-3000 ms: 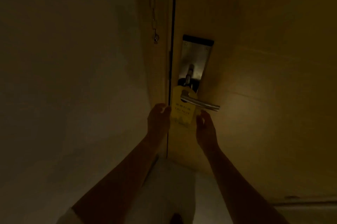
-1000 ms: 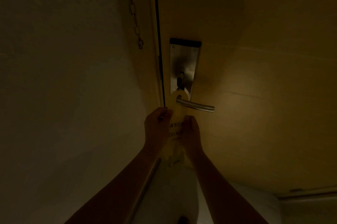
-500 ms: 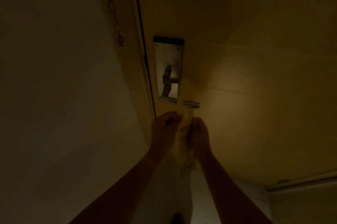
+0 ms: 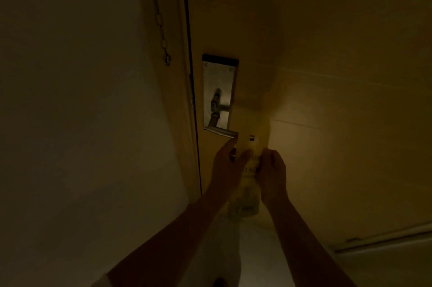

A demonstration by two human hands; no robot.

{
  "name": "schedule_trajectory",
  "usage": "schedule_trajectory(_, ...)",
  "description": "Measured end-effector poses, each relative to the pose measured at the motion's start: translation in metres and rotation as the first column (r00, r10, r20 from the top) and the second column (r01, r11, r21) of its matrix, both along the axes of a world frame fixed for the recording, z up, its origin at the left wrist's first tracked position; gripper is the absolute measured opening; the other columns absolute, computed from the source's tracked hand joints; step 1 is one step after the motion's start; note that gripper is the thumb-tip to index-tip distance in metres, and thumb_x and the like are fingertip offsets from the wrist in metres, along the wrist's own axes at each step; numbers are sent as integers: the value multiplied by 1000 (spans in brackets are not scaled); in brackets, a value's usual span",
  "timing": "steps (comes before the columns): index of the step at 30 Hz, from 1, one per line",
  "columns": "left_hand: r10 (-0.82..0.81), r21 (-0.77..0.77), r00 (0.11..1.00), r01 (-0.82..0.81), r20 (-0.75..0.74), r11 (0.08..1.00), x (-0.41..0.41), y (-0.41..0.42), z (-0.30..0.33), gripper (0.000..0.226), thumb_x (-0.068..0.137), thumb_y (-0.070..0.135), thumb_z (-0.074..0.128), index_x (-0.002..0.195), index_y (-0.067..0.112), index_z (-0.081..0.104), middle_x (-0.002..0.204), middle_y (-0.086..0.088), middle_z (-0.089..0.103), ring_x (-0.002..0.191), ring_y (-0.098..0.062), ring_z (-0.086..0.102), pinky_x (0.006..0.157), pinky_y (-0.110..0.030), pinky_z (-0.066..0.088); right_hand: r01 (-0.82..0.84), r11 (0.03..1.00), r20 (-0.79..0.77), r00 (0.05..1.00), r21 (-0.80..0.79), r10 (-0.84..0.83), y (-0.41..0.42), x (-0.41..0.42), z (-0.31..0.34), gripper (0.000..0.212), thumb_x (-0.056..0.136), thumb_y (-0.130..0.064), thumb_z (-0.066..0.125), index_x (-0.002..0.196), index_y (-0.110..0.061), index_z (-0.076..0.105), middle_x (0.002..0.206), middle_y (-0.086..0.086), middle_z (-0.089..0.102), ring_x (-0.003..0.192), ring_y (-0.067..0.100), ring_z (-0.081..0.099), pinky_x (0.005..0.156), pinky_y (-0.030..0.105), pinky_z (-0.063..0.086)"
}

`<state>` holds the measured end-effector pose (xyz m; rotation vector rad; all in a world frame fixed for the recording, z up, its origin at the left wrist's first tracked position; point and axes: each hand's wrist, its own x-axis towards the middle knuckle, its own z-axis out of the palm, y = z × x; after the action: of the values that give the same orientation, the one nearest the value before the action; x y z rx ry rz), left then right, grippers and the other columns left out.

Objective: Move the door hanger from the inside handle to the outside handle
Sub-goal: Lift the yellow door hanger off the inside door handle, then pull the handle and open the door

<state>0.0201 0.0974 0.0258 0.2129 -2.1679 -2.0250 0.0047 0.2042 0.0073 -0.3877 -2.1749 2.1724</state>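
Door hanger (image 4: 251, 165), pale yellow, is held upright between both hands just below the lever handle (image 4: 222, 133), its upper part blurred in front of the lever's end. Its left edge is pinched by the left hand (image 4: 228, 168), its right edge by the right hand (image 4: 272, 171). Dim light hides finer detail.

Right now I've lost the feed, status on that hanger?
Both hands, left hand and right hand, pinching the door hanger. Hanger in front of the inside handle. Door shut.
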Motion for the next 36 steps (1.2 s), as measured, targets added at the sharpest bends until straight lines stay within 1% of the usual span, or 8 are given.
schedule_trajectory(3,113,91,992,-108,-55,990,13,-23,17,23,92,19,64,115,20,63,91,3,72,71,-4,70,59,-22,57,-97,995,-81,992,-20,95,-17,7,33,20,101,-22,43,91,-15,59,93,15,60,85,29,59,78,48,51)
schedule_trajectory(8,261,317,964,-231,-57,920,36,-79,61,20,87,11,70,81,31,72,82,-2,76,79,-30,72,72,-48,59,-355,887,-104,935,-296,340,-57,13,83,20,101,-18,44,103,-5,59,90,8,64,78,17,65,67,27,56)
schedule_trajectory(14,317,329,947,-283,-52,901,55,-128,90,10,86,12,70,91,21,70,84,-6,77,81,-35,74,68,-48,60,-290,873,-182,906,392,382,-67,-27,92,14,99,-27,46,104,-23,58,101,1,64,86,15,62,70,27,50)
schedule_trajectory(18,322,354,947,-295,-18,887,62,-147,87,9,91,10,63,93,16,69,79,-4,77,73,-28,74,60,-40,59,-181,489,-35,916,853,399,-65,-56,67,39,93,-49,48,122,-25,56,119,4,63,105,23,61,90,40,49)
schedule_trajectory(23,224,632,974,-161,-21,758,58,-159,79,33,98,5,46,80,10,73,73,-8,75,63,-26,72,51,-37,58,-395,78,317,826,915,465,-69,-68,46,63,82,-74,33,121,-28,52,111,-4,63,105,20,59,99,41,32)
schedule_trajectory(26,273,580,961,-203,-35,789,53,-158,72,29,94,2,50,81,12,74,74,-8,75,62,-26,72,51,-36,58,-391,127,299,843,912,448,-71,-70,44,61,81,-76,31,114,-31,55,107,-5,62,101,21,59,87,37,26)
schedule_trajectory(31,276,515,961,-243,13,822,49,-150,65,20,95,3,52,97,9,70,80,-8,78,68,-26,74,52,-34,58,-407,242,273,854,881,442,-70,-74,39,48,84,-72,37,102,-33,58,94,-8,54,101,20,59,90,38,27)
schedule_trajectory(36,263,492,965,-238,20,837,48,-148,63,23,95,3,51,97,11,73,88,-12,77,79,-32,73,66,-46,61,-324,348,158,890,880,428,-69,-71,28,45,88,-66,40,106,-31,61,103,-5,64,103,20,60,86,34,19)
